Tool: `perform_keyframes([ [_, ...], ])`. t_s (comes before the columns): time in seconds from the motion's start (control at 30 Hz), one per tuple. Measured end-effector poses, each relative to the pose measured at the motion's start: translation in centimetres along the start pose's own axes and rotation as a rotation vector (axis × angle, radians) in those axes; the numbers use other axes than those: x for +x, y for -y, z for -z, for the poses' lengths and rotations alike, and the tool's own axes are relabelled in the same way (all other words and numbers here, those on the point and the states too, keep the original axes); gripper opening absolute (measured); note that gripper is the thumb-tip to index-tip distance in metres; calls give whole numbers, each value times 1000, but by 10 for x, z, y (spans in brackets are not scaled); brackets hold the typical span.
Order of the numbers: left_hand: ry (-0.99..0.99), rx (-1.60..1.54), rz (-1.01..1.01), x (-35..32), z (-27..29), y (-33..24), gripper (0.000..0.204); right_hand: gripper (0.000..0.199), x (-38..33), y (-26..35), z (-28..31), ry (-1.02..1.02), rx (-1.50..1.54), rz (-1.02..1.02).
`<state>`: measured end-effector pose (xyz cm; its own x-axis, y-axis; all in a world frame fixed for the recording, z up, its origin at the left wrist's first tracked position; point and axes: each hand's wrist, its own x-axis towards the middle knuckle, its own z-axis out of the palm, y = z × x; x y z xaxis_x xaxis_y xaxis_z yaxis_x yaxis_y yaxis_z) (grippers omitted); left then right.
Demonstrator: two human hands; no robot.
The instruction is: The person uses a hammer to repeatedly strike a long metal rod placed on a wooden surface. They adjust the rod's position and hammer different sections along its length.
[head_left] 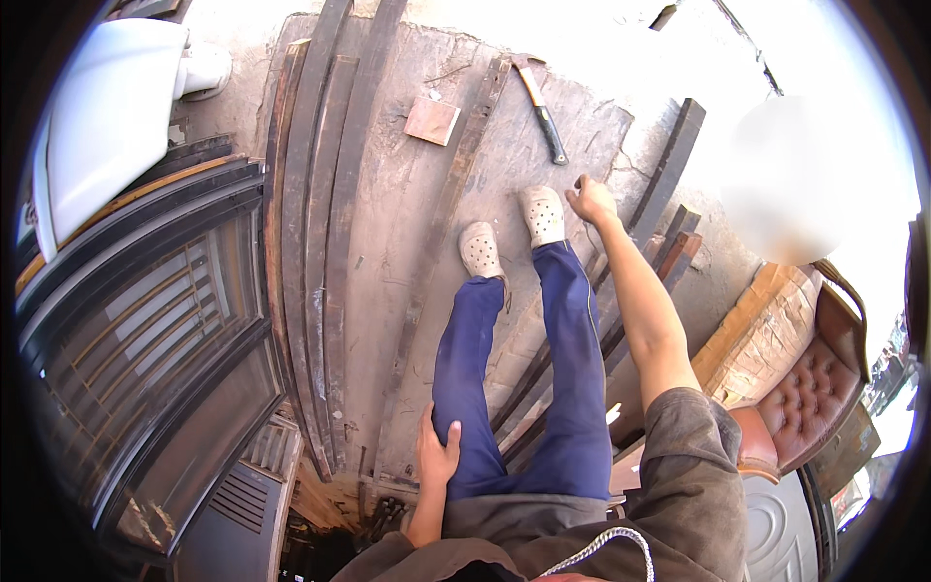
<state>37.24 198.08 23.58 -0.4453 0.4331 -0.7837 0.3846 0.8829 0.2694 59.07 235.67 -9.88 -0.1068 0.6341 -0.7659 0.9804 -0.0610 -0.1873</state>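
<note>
My left hand (pixel 438 447) rests on my left thigh, its thumb apart from the other fingers and nothing in it. Stretched out past my right foot, my right hand (pixel 593 202) has its fingers curled together in a pinch; whatever they hold, if anything, is too small to make out. Just beyond that hand lies a hammer (pixel 549 130) with a dark grip, its metal head pointing away from me. To the hammer's left, a long wooden beam (pixel 456 184) runs along the ground past my feet. A small flat reddish wood block (pixel 432 120) sits left of the beam.
Several long dark beams (pixel 320 194) lie side by side on the left, next to a framed window panel (pixel 155 320) and a white ceramic basin (pixel 121 107). More dark timbers (pixel 669 165) are at my right. Beyond them stand a cardboard-covered piece (pixel 766 330) and a brown tufted armchair (pixel 810 373).
</note>
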Motion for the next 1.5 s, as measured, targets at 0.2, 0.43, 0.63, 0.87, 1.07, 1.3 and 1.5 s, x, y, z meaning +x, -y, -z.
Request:
perform_keyframes([
  [0.2,-261,-283,257,18,-27,-18,74,72,176,-13,-44,-115,12,-249],
  [0.43,-227,-493,514,4,-67,-31,77,58,210,-13,-82,-134,-250,55],
  [0.63,-201,-554,493,-45,-93,-38,72,56,142,2,-20,-12,-283,-23],
  [0.87,-234,-800,525,-82,-117,-50,65,44,-15,28,60,388,-199,-323],
  [1.07,-596,-842,523,-158,-110,-59,59,30,-303,75,93,682,-69,36],
  [1.3,-675,-1315,568,-209,-151,11,58,41,-576,134,94,906,-152,316],
  [1.5,-651,-1444,408,-288,-184,168,64,37,-647,292,-109,549,-351,654],
])
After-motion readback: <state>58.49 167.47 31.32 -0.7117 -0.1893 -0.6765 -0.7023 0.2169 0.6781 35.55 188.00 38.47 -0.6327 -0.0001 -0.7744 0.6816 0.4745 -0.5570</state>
